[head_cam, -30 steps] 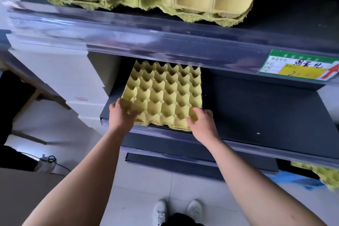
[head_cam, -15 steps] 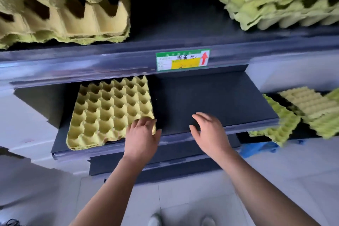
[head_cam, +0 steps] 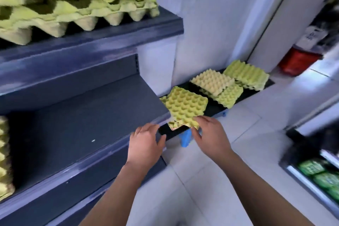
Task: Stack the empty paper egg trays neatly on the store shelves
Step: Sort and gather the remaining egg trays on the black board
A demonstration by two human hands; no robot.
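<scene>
A yellow-green paper egg tray (head_cam: 185, 106) lies tilted on other trays at the near end of a low black platform (head_cam: 212, 110). My right hand (head_cam: 211, 134) holds its near edge, fingers on top and thumb underneath. My left hand (head_cam: 145, 143) hovers open over the front edge of the dark lower shelf (head_cam: 82, 126) and holds nothing. At the far left edge, a placed tray (head_cam: 4, 152) sits on that shelf. A tall tray stack (head_cam: 73, 5) fills the upper shelf. More trays lie on the platform, a pale one (head_cam: 212, 80) and green ones (head_cam: 247, 74).
A white pillar (head_cam: 201, 24) stands behind the platform, which rests on blue feet (head_cam: 187, 137). At the far right stands a red fire extinguisher (head_cam: 297, 60). Green packs (head_cam: 321, 176) fill a display at the right edge. White floor tiles lie between.
The view swung right. Both hands left the tray set on the lower shelf and moved right to the low platform, where my right hand took hold of another tray.
</scene>
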